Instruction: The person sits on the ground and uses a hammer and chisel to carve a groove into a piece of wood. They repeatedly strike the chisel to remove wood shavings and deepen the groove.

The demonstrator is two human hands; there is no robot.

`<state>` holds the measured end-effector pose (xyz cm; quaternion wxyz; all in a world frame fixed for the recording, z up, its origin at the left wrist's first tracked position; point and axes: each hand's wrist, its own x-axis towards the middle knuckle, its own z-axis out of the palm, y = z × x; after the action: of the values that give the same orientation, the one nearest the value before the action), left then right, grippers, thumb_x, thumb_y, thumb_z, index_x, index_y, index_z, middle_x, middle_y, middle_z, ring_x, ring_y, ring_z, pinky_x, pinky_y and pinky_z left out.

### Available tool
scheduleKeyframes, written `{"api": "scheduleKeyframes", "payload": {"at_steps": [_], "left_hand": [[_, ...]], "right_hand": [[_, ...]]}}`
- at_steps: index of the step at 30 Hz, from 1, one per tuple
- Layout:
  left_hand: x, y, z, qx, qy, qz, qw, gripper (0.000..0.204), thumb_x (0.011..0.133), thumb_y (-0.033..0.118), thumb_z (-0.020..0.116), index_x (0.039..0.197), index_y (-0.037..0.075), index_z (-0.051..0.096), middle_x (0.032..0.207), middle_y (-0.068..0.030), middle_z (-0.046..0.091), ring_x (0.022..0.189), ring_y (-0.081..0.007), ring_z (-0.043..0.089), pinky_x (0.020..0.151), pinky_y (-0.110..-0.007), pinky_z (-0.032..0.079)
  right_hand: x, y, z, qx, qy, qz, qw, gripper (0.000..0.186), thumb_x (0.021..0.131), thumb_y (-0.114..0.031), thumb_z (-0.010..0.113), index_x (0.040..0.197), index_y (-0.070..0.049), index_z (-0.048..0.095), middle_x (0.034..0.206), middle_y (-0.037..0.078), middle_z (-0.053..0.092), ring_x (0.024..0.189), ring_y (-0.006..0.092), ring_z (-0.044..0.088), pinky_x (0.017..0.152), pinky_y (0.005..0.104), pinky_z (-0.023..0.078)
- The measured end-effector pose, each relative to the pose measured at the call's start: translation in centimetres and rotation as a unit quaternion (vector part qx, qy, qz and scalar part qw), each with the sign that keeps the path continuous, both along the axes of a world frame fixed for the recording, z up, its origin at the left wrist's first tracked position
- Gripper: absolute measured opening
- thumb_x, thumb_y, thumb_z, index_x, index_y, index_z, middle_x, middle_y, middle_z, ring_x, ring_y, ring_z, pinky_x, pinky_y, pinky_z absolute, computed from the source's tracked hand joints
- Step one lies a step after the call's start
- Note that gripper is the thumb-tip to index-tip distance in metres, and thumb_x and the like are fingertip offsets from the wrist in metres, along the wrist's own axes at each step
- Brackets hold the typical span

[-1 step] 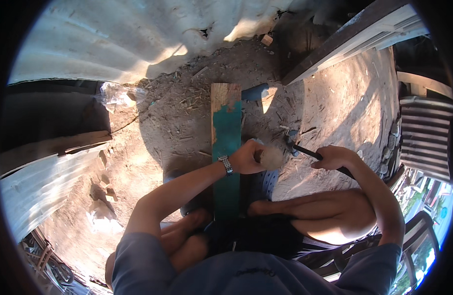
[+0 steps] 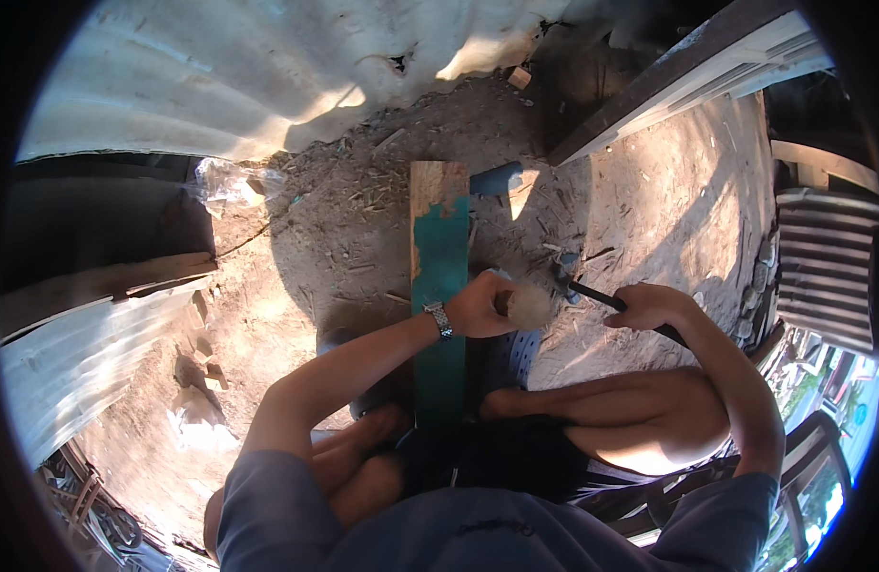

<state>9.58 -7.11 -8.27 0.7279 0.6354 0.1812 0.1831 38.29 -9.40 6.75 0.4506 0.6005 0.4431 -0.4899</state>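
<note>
My left hand [image 2: 478, 307], with a metal-band watch at the wrist, is closed round a pale piece with a rounded end [image 2: 531, 307], which looks like wood. It is held over the right edge of a long green-painted wooden board [image 2: 439, 250], whose far end is bare wood. To the right, my right hand [image 2: 642, 307] grips the black handle of a hammer [image 2: 597, 296]. The hammer's dark head points left toward the pale piece, a small gap apart from it. The lower part of the pale piece is hidden by my left hand.
My bare legs [image 2: 630, 400] are bent on both sides of the board. Wood chips litter the dirt floor [image 2: 354, 238]. A corrugated metal sheet [image 2: 220, 76] closes off the far side, and a dark beam [image 2: 659, 81] slants in at far right. A clear plastic bag [image 2: 232, 184] lies at left.
</note>
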Motion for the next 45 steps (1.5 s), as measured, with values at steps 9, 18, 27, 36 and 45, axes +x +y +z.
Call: {"api": "scheduleKeyframes", "payload": {"at_steps": [9,18,27,36,45], "left_hand": [[0.8,1.6,-1.0,-0.136,0.024,0.165,0.977,0.023,0.087,0.022,0.075,0.089,0.000,0.069,0.071,-0.0050,0.069,0.061,-0.0109,0.064,0.061,-0.029,0.052],[-1.5,2.9,-1.9,-0.205,0.029,0.162,0.965,0.027,0.092,0.027,0.073,0.085,0.002,0.064,0.065,0.0000,0.062,0.060,-0.0114,0.062,0.060,-0.030,0.052],[0.1,-1.7,1.7,0.060,-0.028,-0.084,0.994,0.025,0.069,0.017,0.078,0.079,0.004,0.059,0.066,-0.0140,0.061,0.066,-0.0329,0.065,0.059,-0.040,0.049],[2.4,-8.2,-0.1,0.223,-0.007,-0.216,0.950,0.032,0.058,0.030,0.080,0.075,0.009,0.063,0.070,-0.0148,0.062,0.071,-0.0374,0.064,0.062,-0.044,0.049],[-0.1,-6.9,0.1,0.223,0.024,-0.259,0.940,0.030,0.059,0.024,0.078,0.081,0.010,0.064,0.081,-0.0114,0.064,0.082,-0.0344,0.063,0.069,-0.045,0.049]], "right_hand": [[-1.2,1.6,1.9,0.009,-0.033,-0.016,0.999,0.058,0.090,-0.054,0.065,0.110,0.000,0.064,0.081,0.013,0.070,0.068,0.0209,0.071,0.065,0.0354,0.055],[0.3,2.3,3.3,-0.059,-0.106,-0.101,0.987,0.041,0.091,-0.024,0.056,0.108,0.013,0.065,0.089,0.018,0.074,0.069,0.0229,0.074,0.061,0.0352,0.061],[3.1,0.4,2.1,-0.012,-0.029,-0.237,0.971,0.041,0.094,-0.022,0.058,0.111,0.015,0.063,0.092,0.023,0.073,0.071,0.0253,0.074,0.062,0.0339,0.064],[5.1,-3.4,0.0,0.036,-0.036,-0.289,0.956,0.037,0.097,-0.021,0.059,0.112,0.013,0.058,0.087,0.022,0.072,0.065,0.0258,0.072,0.057,0.0361,0.062],[4.6,-14.2,-7.3,0.162,-0.077,-0.491,0.852,0.028,0.098,-0.021,0.059,0.093,0.005,0.064,0.063,0.012,0.065,0.047,0.0188,0.063,0.042,0.0321,0.051]]}}
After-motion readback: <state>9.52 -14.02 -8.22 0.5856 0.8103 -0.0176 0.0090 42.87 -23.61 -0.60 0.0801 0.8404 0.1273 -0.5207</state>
